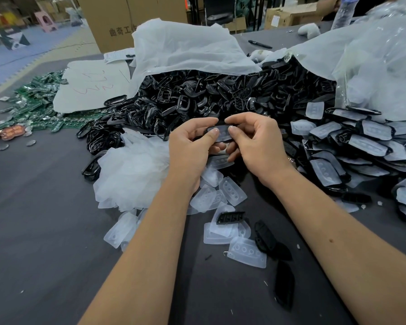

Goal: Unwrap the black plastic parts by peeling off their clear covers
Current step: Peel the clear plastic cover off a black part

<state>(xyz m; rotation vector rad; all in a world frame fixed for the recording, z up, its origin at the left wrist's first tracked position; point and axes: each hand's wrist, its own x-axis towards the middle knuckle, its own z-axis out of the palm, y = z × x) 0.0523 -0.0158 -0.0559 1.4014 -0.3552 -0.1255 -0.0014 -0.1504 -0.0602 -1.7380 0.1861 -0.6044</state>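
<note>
The big heap of black plastic parts (pixel 211 95) fills the table (pixel 33 207) from 11 to 2 o'clock, spilling out from under white plastic bags (pixel 185 50). At 3 o'clock lies a spread of parts still in their clear covers (pixel 370 146).

At the center, both hands hold 1 covered part (pixel 220 133) just above the pile. The left hand (pixel 192 146) pinches its left end, thumb on top, and the right hand (pixel 256 144) pinches the right end the same way.

The cover looks soft and slick, so I'd guess a thumb could slip and the part could drop into the heap, where it would be hard to pick out again. Pulling too hard might tear the cover and leave bits stuck on.

Peeled covers (pixel 223 198) lie loose at 6 o'clock, under the wrists, with a few bare black pieces (pixel 265 235) among them, so finished and unfinished things could get mixed. A crumpled clump of clear film (pixel 131 172) sits at 8 o'clock, and green circuit boards (pixel 40 102) lie at 10 o'clock.
</note>
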